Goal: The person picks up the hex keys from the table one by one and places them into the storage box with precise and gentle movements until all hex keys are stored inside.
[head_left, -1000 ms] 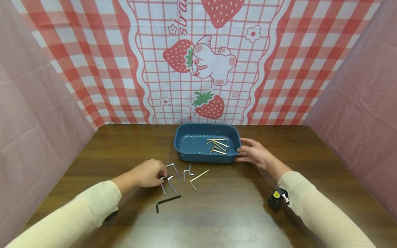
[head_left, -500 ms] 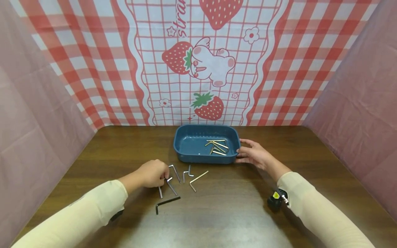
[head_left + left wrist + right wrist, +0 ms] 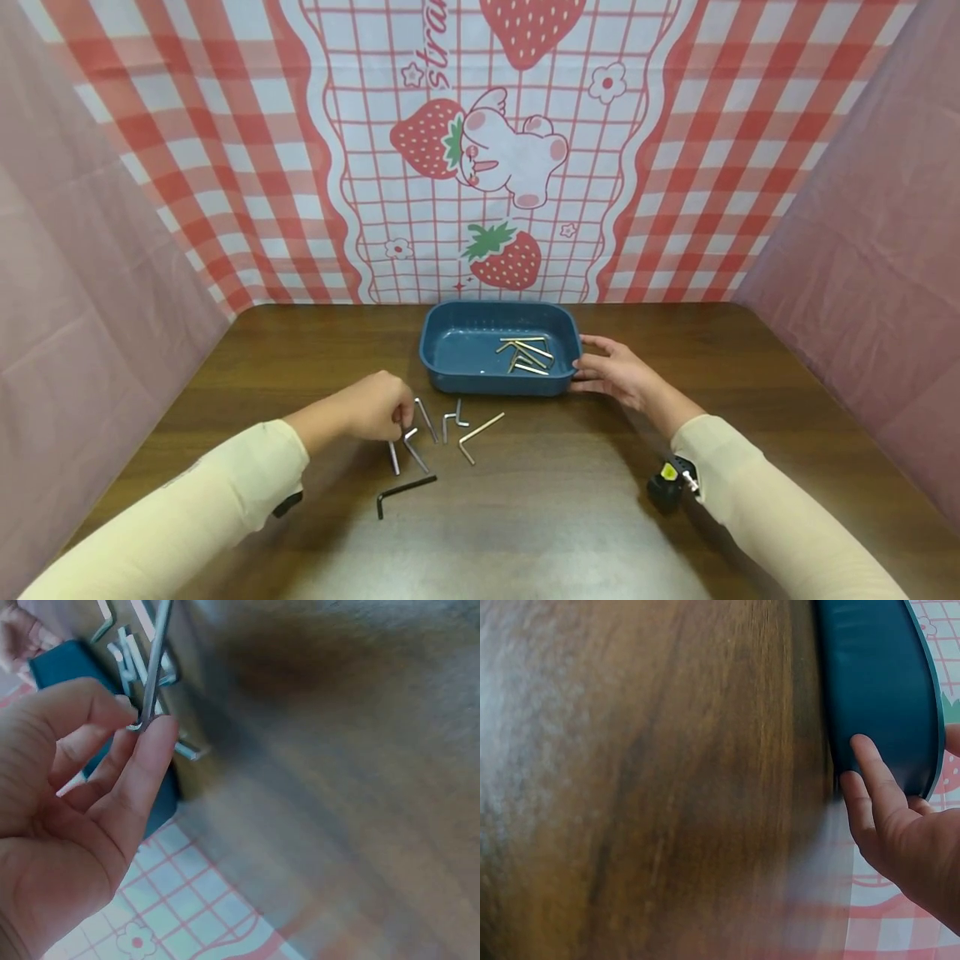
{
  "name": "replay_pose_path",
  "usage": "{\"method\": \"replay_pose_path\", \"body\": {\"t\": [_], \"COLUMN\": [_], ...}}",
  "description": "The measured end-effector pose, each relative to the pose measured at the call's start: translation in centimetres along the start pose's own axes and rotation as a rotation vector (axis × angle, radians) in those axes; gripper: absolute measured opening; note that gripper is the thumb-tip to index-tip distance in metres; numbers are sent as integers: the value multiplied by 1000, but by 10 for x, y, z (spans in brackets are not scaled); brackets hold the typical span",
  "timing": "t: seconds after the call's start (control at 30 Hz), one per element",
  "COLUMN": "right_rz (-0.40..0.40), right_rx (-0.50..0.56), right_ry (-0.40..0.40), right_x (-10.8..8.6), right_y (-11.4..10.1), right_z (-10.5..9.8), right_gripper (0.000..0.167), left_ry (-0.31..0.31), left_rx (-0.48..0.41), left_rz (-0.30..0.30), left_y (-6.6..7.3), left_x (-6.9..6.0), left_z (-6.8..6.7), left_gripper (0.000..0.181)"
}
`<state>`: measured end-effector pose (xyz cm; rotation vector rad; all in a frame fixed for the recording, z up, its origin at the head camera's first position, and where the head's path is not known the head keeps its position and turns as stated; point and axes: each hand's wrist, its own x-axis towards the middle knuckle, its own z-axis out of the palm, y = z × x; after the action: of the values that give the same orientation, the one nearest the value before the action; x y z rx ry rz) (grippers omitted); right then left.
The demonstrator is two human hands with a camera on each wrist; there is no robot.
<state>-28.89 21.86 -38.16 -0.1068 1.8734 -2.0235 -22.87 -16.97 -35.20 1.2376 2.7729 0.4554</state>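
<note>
In the head view my left hand (image 3: 378,406) is over the left end of a loose group of hex keys. Its thumb and fingertips pinch a silver hex key (image 3: 156,664), whose long arm points away from the palm in the left wrist view. My right hand (image 3: 618,373) is at the right end of a blue plastic bin (image 3: 480,383). In the right wrist view its spread, fairly straight fingers (image 3: 877,776) touch the bin's outer wall. Several gold hex keys (image 3: 531,354) lie in the bin's right half.
On the wooden table (image 3: 525,517), in front of the bin, lie more silver hex keys (image 3: 416,454), a gold one (image 3: 480,427) and a black one (image 3: 405,486). A strawberry-print checked cloth (image 3: 480,167) hangs behind, with pink cloth at both sides.
My left hand has moved slightly right and up from the table, with a silver hex key now pinched in it. The right hand and the bin have stayed in place.
</note>
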Motion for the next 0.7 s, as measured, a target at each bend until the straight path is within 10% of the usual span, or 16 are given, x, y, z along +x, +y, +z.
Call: {"method": "replay_pose_path", "body": {"t": [0.37, 0.7], "right_rz": [1, -5], "right_rx": [-4, 0], "right_ry": [-8, -7], "right_x": [-1, -1], "right_y": [-2, -1], "right_z": [0, 0], "right_gripper": [70, 69], "left_ry": [-71, 13], "left_rx": [-17, 9], "left_rz": [-37, 1], "left_y": [12, 26], "left_x": [14, 26], "left_z": [-36, -54], "left_gripper": [11, 14]}}
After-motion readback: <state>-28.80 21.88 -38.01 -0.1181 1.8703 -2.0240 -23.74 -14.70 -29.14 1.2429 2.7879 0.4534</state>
